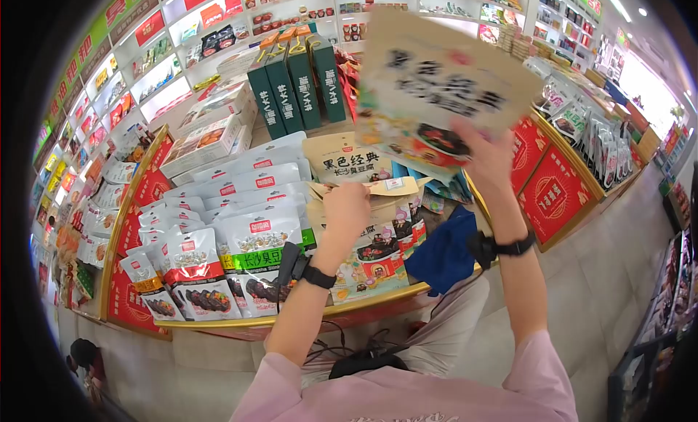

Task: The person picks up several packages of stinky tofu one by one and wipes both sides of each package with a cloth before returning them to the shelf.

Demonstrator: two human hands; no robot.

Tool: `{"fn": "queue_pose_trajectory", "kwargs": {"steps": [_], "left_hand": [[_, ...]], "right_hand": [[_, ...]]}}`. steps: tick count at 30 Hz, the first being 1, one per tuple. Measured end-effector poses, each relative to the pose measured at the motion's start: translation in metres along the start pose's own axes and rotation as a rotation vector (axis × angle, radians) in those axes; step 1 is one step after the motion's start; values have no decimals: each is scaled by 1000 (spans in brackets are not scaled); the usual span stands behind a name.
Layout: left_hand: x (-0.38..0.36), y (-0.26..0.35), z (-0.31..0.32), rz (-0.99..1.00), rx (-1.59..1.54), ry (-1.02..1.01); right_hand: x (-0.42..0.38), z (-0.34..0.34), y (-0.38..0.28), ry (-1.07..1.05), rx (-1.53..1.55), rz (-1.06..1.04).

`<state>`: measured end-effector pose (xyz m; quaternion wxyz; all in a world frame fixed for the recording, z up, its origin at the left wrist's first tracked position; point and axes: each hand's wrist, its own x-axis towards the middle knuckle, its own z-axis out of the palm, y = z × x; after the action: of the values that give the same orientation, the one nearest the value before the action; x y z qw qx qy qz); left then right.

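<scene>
My right hand [486, 154] grips the lower right edge of a tan snack bag [429, 80] with black Chinese lettering, raised above the display counter and slightly blurred. My left hand [346, 208] is closed at the top edge of another tan snack bag [371, 255] standing at the counter's front; its fingertips are partly hidden. Behind it one more tan bag [338, 158] stands upright. Silver-white snack pouches [263, 251] stand in rows left of my left hand. A dark blue cloth [443, 251] lies on the counter's front edge, below my right hand.
Dark green boxes [298, 87] and white boxes [207, 142] stand at the back of the counter. Its gold front edge [363, 304] runs before my legs. Another red-sided stand [556, 182] is on the right, and stocked shelves [291, 11] line the wall.
</scene>
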<state>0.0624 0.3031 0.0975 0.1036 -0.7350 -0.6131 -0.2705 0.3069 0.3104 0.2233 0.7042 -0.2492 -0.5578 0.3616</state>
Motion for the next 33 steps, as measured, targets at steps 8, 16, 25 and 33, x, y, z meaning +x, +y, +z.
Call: {"fn": "queue_pose_trajectory", "kwargs": {"steps": [8, 16, 25, 33], "left_hand": [[-17, 15, -33, -69, -23, -58], [-30, 19, -38, -43, -32, -62], [-47, 26, -63, -45, -57, -88], [-57, 30, -99, -67, -134, -137]], "right_hand": [[35, 23, 153, -717, -402, 455], [2, 4, 144, -691, -526, 562], [-7, 9, 138, -822, -659, 749], [7, -6, 143, -922, -723, 788]]}}
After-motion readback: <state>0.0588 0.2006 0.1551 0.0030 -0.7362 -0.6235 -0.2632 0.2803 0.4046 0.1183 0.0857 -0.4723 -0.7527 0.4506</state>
